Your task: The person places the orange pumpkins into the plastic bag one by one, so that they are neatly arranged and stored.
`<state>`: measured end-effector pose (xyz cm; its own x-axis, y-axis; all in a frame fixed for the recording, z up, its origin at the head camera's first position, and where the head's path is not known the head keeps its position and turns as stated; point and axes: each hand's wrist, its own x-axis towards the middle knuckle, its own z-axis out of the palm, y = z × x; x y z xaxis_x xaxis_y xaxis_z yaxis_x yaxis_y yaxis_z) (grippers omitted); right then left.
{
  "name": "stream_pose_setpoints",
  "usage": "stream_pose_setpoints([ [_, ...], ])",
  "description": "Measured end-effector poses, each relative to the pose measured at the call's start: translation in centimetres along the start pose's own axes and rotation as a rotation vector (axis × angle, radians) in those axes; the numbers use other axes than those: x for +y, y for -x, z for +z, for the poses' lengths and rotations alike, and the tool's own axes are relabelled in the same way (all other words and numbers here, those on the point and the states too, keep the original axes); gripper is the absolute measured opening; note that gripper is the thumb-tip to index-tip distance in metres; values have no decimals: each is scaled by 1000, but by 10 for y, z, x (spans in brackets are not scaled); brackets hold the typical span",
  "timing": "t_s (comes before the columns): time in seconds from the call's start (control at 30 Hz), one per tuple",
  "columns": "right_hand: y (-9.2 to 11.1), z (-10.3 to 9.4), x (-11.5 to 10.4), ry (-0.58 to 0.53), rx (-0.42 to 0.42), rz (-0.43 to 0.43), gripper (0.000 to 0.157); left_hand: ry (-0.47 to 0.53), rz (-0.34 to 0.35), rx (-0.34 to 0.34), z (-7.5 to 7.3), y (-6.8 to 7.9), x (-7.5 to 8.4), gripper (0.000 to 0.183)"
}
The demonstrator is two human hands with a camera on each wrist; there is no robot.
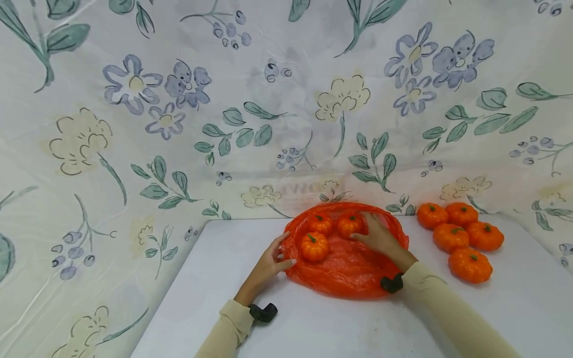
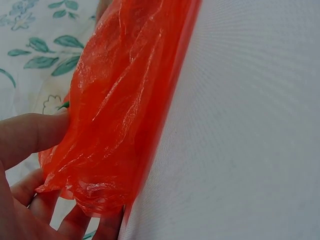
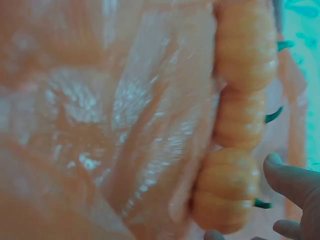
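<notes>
An orange-red plastic bag (image 1: 349, 278) lies spread on the white table, its rim forming a shallow bowl. Inside it sit three small orange pumpkins: one in front (image 1: 314, 246), one at the back left (image 1: 320, 223), and one at the back right (image 1: 349, 226). My right hand (image 1: 378, 236) reaches over the bag's right side, its thumb and fingers spread around the back-right pumpkin. In the right wrist view a gap shows between the thumb (image 3: 292, 182) and that pumpkin (image 3: 225, 192). At the bag's left side, my left hand (image 1: 266, 263) touches the plastic (image 2: 115, 115), its fingers cupped and partly hidden.
Several more pumpkins (image 1: 470, 266) stand grouped on the table (image 1: 201, 283), to the right of the bag. A floral sheet (image 1: 286, 124) hangs behind and beside the table. Dark bands (image 1: 264, 313) sit at both wrists.
</notes>
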<state>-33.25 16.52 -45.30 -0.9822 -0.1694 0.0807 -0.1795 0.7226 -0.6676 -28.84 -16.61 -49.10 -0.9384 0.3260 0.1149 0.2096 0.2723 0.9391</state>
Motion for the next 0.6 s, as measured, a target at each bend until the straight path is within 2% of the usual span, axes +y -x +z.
stream_pose_setpoints([
  [0.1,10,-7,-4,12,20,-28,75,-2,2,-1,0,0,-1,76],
  [0.33,43,-39,-8,-78,68,-95,63,5,-1,18,-2,-1,0,75],
  [0.5,71,-69,5,-59,121,-86,65,3,-5,3,-1,-2,0,77],
  [0.6,89,-87,16,-44,136,-29,68,5,-8,-2,-1,-3,1,77],
])
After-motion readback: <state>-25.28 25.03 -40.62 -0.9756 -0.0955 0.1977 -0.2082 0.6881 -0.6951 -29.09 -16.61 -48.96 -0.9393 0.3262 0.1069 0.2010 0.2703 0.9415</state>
